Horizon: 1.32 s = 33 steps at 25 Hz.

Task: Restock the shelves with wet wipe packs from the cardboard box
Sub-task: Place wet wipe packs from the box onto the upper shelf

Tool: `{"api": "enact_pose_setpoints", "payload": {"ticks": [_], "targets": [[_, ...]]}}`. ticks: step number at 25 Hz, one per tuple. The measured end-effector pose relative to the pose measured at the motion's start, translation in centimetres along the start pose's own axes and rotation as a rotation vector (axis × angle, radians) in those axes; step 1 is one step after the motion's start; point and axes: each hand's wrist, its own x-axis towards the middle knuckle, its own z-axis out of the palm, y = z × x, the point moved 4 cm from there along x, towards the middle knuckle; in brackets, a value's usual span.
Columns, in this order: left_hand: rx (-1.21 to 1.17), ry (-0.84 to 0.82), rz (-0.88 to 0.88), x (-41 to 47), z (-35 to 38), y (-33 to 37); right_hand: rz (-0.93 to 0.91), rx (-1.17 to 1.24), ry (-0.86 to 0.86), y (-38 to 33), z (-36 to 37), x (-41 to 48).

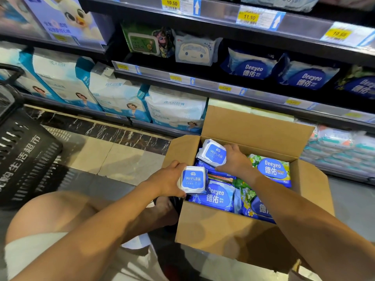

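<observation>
Left hand (169, 179) clasps one wipe pack (192, 180), right hand (236, 159) a second pack (215, 153), above cardboard box (223, 230). I judge them light, squashy, slick; grip edges.

Hands: two, the left hand (170, 179) and the right hand (235, 159)
Small 99.9% packs (192, 180): two, one held in each hand
Cardboard box (233, 226): one
Blue Deeyeo packs in the box (215, 196): two with readable fronts; others are partly hidden and cannot be counted
Green-and-yellow Deeyeo pack in the box (274, 169): one
Deeyeo packs on the shelf (251, 66): three
Yellow price tags on the upper rail (171, 3): three
Black basket (26, 159): one
</observation>
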Motion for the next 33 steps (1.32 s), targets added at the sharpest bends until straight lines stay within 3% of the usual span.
{"api": "enact_pose_setpoints", "payload": {"ticks": [15,33], "targets": [[0.032,0.147,0.127,0.7,-3.1,4.8,-0.050,0.057,0.148,4.2,-8.2,-7.1],[0.257,0.545,0.442,-3.1,-23.2,24.0,-0.103,-0.057,0.557,8.0,-31.6,-20.4]]}}
